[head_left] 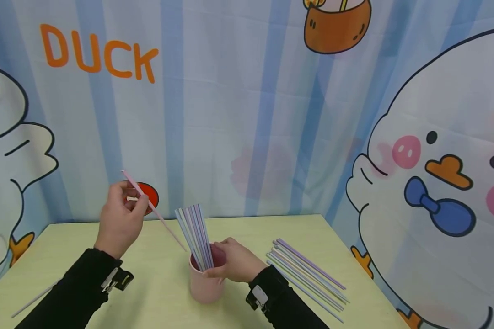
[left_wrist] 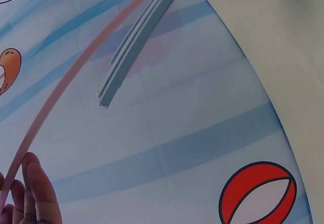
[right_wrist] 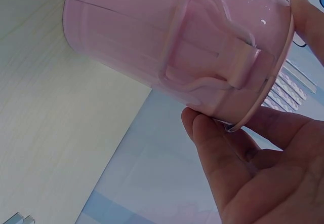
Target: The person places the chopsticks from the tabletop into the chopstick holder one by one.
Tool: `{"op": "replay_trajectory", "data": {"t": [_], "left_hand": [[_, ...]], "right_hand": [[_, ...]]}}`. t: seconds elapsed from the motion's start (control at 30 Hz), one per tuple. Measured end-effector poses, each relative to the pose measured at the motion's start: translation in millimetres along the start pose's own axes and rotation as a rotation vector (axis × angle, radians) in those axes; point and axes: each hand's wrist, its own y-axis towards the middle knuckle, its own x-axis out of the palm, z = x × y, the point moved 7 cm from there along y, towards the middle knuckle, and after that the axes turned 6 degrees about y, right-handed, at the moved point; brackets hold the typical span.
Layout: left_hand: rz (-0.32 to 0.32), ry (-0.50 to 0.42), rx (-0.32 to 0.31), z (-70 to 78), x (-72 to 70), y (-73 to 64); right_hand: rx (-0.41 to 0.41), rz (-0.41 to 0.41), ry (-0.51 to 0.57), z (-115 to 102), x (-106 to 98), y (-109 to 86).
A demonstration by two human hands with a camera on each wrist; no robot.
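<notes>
My left hand point(head_left: 119, 219) pinches a thin pink straw point(head_left: 164, 224) between thumb and fingers, up over the table's left half. The straw slants down to the right, its low end near a bundle of pastel straws point(head_left: 194, 235). That bundle stands tilted left in a pink metal bucket point(head_left: 206, 288) on the table. With thumb and fingers, my right hand point(head_left: 240, 261) grips the bucket's rim from the right. A wire handle point(right_wrist: 169, 41) shows on the bucket's side in the right wrist view. The straws' lower ends are hidden inside the bucket.
Several pastel straws point(head_left: 308, 281) lie side by side on the pale yellow table point(head_left: 156, 292), right of the bucket. One more straw point(head_left: 34, 299) lies at the left, partly under my left sleeve. A printed curtain point(head_left: 214, 114) hangs behind the table.
</notes>
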Motion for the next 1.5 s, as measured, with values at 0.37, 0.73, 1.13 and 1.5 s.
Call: {"op": "replay_trajectory", "data": {"t": [0.37,0.73,1.13,1.5], "left_hand": [[-0.091,0.013,-0.008,-4.9,33.4,-7.1],[-0.185,0.174,-0.015,-14.2,61.4,-17.7],[-0.296,0.221,-0.069,-23.4,83.7,-31.2],[-0.367,0.282,-0.087,-32.1,99.1,-41.1]], "right_hand": [[-0.005,0.009,-0.02,-0.6,0.7,0.7],[0.005,0.008,-0.011,2.1,0.8,2.3],[-0.023,0.001,-0.006,1.4,0.5,2.1],[-0.029,0.003,-0.009,1.9,0.5,2.9]]}}
